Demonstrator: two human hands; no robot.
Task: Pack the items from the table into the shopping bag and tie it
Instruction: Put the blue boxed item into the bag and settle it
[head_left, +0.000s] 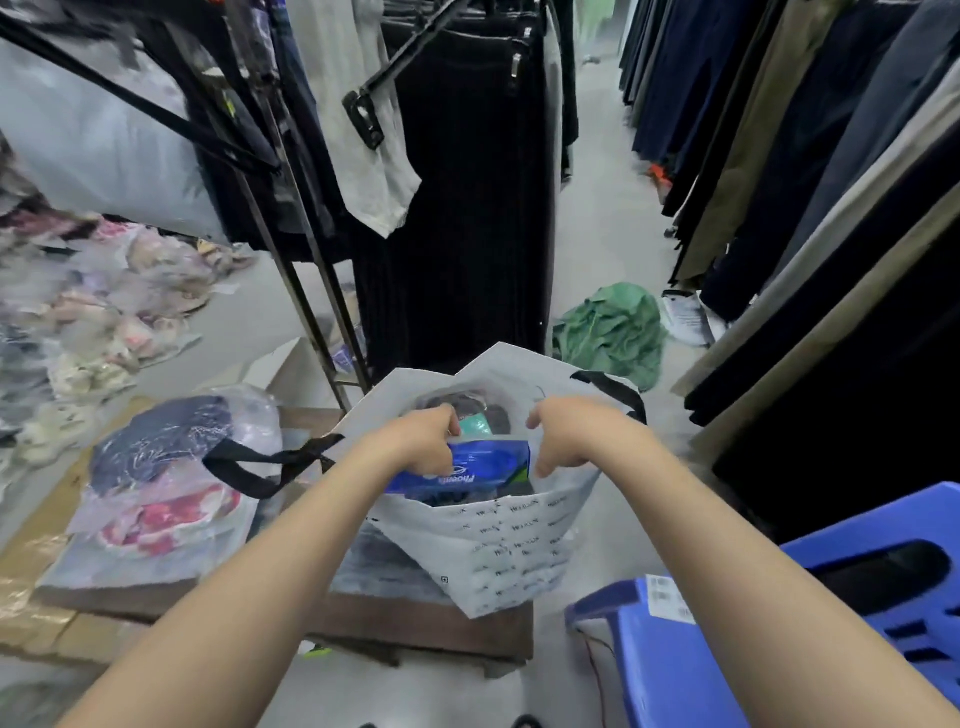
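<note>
A white printed shopping bag with black handles stands open on the low wooden table. Inside it lie dark clothes and a teal packet. My left hand grips a blue packaged item at the bag's mouth, half inside. My right hand is at the packet's right end by the bag's rim, fingers curled and slightly apart; whether it touches the packet is unclear. One black handle droops to the left, the other sits at the far right rim.
Clear-wrapped clothing packets lie on the table's left side. A blue plastic stool stands at the right. Racks of hanging dark trousers line the aisle. A green garment lies on the floor. More wrapped clothes pile at left.
</note>
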